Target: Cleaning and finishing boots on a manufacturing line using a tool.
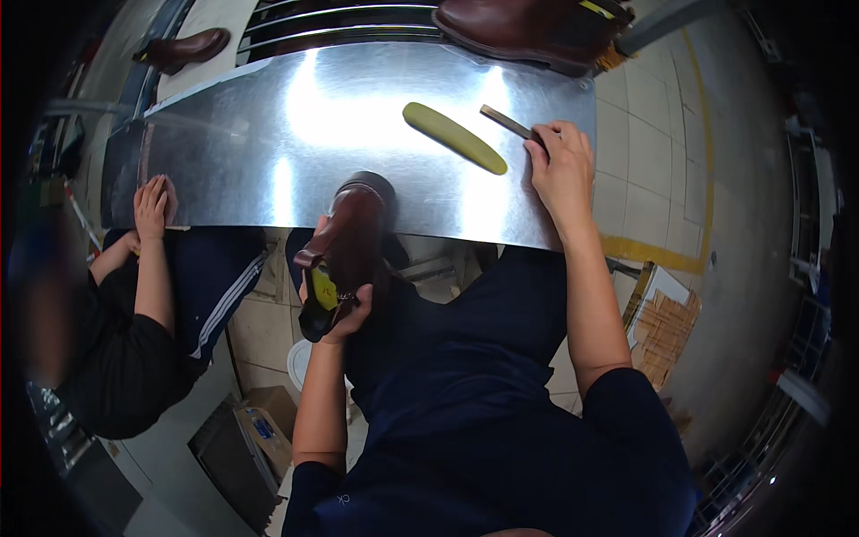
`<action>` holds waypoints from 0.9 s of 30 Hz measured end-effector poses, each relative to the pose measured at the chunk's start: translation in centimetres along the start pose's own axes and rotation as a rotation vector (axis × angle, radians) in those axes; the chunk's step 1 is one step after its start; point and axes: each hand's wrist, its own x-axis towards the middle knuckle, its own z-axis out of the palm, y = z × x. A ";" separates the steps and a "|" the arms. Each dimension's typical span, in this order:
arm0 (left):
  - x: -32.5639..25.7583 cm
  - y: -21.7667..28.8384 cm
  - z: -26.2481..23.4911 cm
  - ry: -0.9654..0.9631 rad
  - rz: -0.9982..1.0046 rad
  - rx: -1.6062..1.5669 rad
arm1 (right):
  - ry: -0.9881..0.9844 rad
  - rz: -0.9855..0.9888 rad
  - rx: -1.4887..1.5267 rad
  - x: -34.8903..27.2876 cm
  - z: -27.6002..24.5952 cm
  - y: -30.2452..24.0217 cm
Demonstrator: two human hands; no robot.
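Note:
My left hand (355, 320) is closed around the top of a dark brown leather ankle boot (352, 231), its opening toward me and its far end over the table's front edge. Yellow-green material shows inside the opening. Over at the table's right end, my right hand (564, 166) grips a narrow flat strip-like tool (507, 122) with a pale far tip; its near end is hidden in the fingers. Left of that tool lies a long olive-green piece with rounded ends (455, 137), apart from both hands.
The shiny metal table (242, 161) spans the front. Brown boots stand beyond it, one at the back right (528, 31), another at the far left (190, 49). A co-worker (134, 340) sits at my left, one hand on the table. Cardboard (667, 327) lies at the right.

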 end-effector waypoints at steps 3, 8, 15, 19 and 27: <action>-0.2 -0.6 0.2 0.045 -0.080 -0.018 | -0.040 -0.028 0.061 0.1 0.3 1.1; 0.0 -0.5 -0.4 -0.024 -0.134 0.024 | 0.108 0.052 0.248 1.1 -0.4 1.0; -0.6 -1.2 -0.3 -0.024 -0.184 -0.011 | 0.009 0.543 1.201 -0.1 -3.9 -5.9; 0.3 1.0 0.0 -0.028 -0.152 0.027 | 0.042 -0.005 1.010 -0.3 -1.3 -9.6; 3.1 3.3 1.2 0.080 0.149 -0.002 | 0.022 -0.254 1.031 -2.5 -0.5 -13.4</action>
